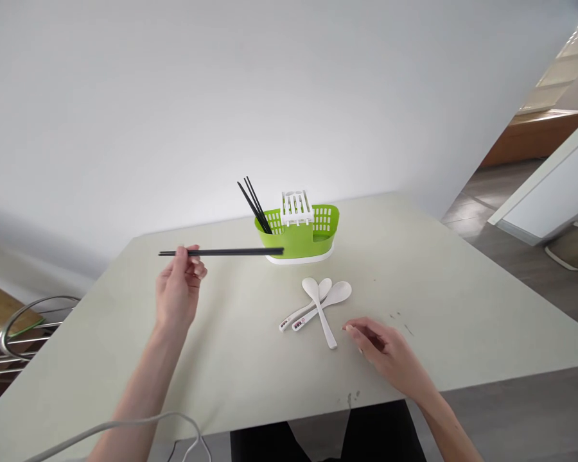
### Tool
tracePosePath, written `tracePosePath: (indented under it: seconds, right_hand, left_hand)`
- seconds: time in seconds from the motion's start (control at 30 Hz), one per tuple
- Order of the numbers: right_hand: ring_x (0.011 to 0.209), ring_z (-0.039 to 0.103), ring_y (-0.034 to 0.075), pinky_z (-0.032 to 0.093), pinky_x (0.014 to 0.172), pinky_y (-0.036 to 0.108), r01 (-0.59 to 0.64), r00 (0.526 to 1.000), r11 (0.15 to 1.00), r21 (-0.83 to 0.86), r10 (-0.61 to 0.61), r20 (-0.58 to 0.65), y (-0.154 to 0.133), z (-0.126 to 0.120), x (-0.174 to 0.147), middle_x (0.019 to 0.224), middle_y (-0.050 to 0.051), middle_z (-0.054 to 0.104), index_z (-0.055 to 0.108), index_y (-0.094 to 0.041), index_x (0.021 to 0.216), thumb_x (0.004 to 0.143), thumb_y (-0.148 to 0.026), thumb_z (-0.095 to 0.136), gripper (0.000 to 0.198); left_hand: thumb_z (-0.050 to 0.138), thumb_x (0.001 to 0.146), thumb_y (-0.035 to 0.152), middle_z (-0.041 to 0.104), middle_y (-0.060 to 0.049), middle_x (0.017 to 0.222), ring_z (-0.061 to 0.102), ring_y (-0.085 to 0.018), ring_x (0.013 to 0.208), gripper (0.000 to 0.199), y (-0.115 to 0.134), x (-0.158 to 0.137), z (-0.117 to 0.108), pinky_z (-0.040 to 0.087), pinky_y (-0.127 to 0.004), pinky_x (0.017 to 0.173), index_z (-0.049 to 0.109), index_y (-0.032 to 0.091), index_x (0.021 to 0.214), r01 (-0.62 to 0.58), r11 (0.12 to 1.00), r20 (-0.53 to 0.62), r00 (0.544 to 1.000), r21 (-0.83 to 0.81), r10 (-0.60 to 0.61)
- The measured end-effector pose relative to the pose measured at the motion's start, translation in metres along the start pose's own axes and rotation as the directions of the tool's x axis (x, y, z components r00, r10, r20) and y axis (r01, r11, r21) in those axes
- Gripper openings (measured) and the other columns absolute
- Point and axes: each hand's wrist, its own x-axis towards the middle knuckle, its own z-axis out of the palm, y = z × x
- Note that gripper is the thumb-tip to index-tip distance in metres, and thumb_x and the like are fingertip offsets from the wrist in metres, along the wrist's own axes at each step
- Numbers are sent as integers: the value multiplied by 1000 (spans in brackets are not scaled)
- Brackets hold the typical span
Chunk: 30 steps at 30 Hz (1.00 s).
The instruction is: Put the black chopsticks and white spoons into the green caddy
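Observation:
My left hand point(178, 282) is closed round one end of a pair of black chopsticks point(236, 252), held level above the table and pointing right. Several more black chopsticks point(253, 202) lean in the left end of a green holder basket point(296, 244) with a white base. A slotted white piece point(297, 206) sits across its middle. On the table three white spoons lie crossed: one on top point(322, 317), a large one point(338, 294) beneath, and a smaller one point(301, 312) beside it. Just right of them rests my right hand point(390, 356), fingers curled together with nothing visible in them.
The pale table point(241, 372) stands against a white wall point(270, 96). A grey cable point(125, 423) crosses the lower left over my left forearm. Left of the table is a metal wire rack point(24, 337). A doorway opens at the right.

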Motion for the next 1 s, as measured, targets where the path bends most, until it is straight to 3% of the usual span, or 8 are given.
tracePosePath:
  seconds: [0.17,0.37,0.67,1.0]
  right_hand:
    - [64,48,17,41,58,29,7,1000,1000,-20,-7,1,-3,0,-1,74,2,60,75,-24,100,101,-67,48,50]
    - [65,51,17,42,58,29,1,1000,1000,-6,-2,-29,-2,3,-2,75,2,61,75,-24,101,99,-69,49,52]
    - [64,47,16,39,57,27,14,1000,1000,17,-14,5,-5,1,-1,73,0,56,74,-23,102,100,-70,48,54]
    - [65,47,16,41,58,27,48,999,999,25,-49,24,-7,-3,0,72,1,54,73,-23,100,102,-65,48,50]
  left_hand:
    - [81,88,45,53,0,73,48,-7,61,28,26,35,-6,47,-16,54,78,17,92,-114,993,-34,993,42,115]
    - [72,93,50,59,-2,72,52,-8,58,36,39,74,19,51,-20,54,77,15,87,-243,919,33,969,312,245]
    - [67,97,41,69,-7,78,56,-9,56,34,29,111,66,54,-23,55,75,13,80,-193,771,134,981,606,141]
    - [64,97,41,73,-7,74,63,-13,53,35,1,114,95,58,-28,60,76,15,76,-224,584,249,968,780,38]
